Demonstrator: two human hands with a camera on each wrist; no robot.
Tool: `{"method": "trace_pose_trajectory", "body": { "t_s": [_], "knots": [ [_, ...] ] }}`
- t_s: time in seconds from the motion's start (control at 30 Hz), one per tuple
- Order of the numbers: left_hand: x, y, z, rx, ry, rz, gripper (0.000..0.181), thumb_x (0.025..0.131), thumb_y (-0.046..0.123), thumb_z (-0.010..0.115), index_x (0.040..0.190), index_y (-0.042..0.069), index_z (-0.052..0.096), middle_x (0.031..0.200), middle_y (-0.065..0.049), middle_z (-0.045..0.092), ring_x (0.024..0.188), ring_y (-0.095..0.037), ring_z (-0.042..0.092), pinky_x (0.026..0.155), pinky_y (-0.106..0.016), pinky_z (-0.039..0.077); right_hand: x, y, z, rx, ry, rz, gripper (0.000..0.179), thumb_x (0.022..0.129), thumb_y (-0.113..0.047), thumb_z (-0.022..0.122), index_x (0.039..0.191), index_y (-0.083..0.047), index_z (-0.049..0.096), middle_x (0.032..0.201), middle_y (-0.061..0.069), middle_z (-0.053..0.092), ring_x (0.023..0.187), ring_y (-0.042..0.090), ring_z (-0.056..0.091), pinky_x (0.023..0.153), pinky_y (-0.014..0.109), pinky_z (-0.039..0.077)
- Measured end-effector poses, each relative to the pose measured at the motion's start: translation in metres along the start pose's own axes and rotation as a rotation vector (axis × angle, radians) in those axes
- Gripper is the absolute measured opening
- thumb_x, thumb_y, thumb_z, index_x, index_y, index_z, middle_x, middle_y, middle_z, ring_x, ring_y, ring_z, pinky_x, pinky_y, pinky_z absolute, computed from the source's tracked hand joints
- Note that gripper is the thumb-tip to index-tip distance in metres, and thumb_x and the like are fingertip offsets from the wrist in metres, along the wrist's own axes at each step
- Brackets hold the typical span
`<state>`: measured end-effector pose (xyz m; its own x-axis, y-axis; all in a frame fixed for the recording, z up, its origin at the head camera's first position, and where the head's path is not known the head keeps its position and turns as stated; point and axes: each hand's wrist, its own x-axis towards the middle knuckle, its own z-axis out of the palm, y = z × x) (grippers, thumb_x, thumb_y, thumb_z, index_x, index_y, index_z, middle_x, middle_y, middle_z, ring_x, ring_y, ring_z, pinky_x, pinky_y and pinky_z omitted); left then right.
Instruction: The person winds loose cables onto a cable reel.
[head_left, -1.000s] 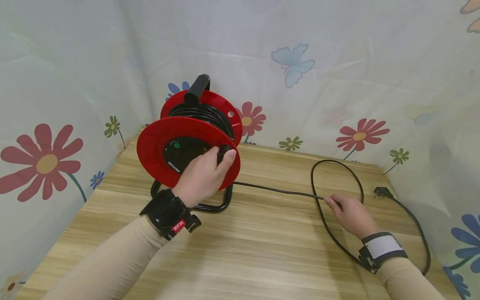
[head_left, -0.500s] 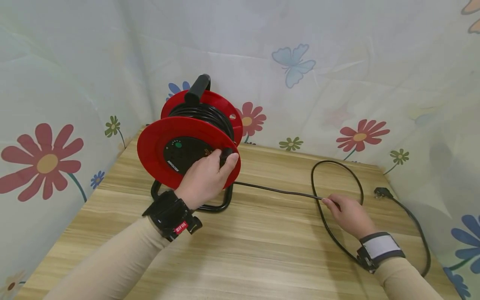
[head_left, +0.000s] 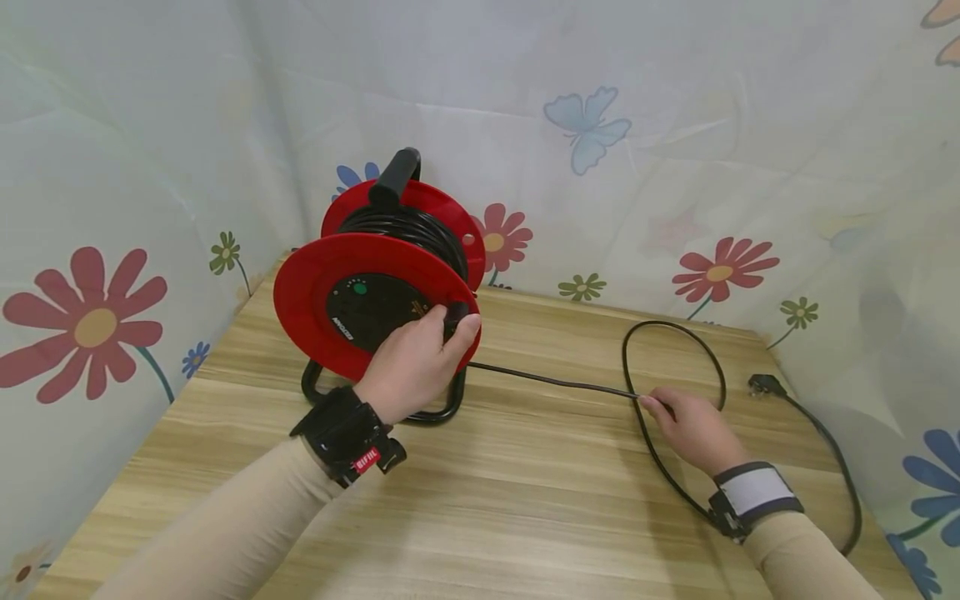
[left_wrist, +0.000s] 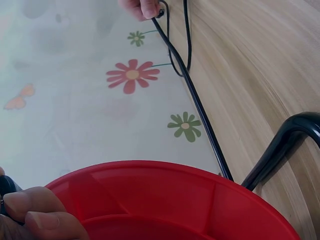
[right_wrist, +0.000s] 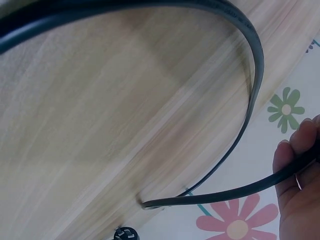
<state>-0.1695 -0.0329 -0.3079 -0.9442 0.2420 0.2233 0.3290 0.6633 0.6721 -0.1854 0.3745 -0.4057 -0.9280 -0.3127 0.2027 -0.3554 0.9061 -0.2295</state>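
"What have you got hold of?"
"My left hand [head_left: 415, 364] is curled round the knob [head_left: 455, 314], at three o'clock on the reel [head_left: 375, 292]. My right hand [head_left: 697, 432] pinches the cord [head_left: 558, 382], thumb and fingers closed on it."
"Where's the reel?"
"Ten o'clock from my right hand, upright on the table [head_left: 525, 475], backdrop [head_left: 480, 67] behind."
"Anything in the way?"
"My left hand hides part of its face. The loop [head_left: 660, 322] lies at twelve o'clock from my right; the plug [head_left: 765, 384] sits near, at two o'clock, apart from the loop."
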Motion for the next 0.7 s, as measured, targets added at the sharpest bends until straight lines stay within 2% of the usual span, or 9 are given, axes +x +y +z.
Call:
{"method": "trace_pose_trajectory", "body": {
  "t_s": [0.37, 0.7],
  "knots": [
    [-0.002, -0.003, 0.01, 0.046, -0.011, 0.009, 0.037, 0.098, 0.046, 0.041, 0.086, 0.011, 0.047, 0.06, -0.004, 0.051, 0.05, -0.016, 0.051, 0.047, -0.029, 0.043, 0.006, -0.009, 0.003, 0.001, -0.017, 0.008, 0.027, 0.098, -0.027, 0.052, 0.082, -0.008, 0.062, 0.059, -0.001, 0.046, 0.052, 0.013, 0.041, 0.049, 0.031, 0.035],
    [-0.003, -0.006, 0.017, 0.094, -0.026, 0.014, 0.038, 0.098, 0.047, 0.042, 0.087, 0.011, 0.047, 0.059, -0.004, 0.051, 0.048, -0.015, 0.05, 0.045, -0.028, 0.042, 0.009, -0.012, 0.006, -0.007, -0.003, -0.032, 0.029, 0.099, -0.026, 0.051, 0.075, -0.009, 0.055, 0.057, -0.003, 0.036, 0.048, 0.011, 0.034, 0.046, 0.028, 0.03]
  ]
}}
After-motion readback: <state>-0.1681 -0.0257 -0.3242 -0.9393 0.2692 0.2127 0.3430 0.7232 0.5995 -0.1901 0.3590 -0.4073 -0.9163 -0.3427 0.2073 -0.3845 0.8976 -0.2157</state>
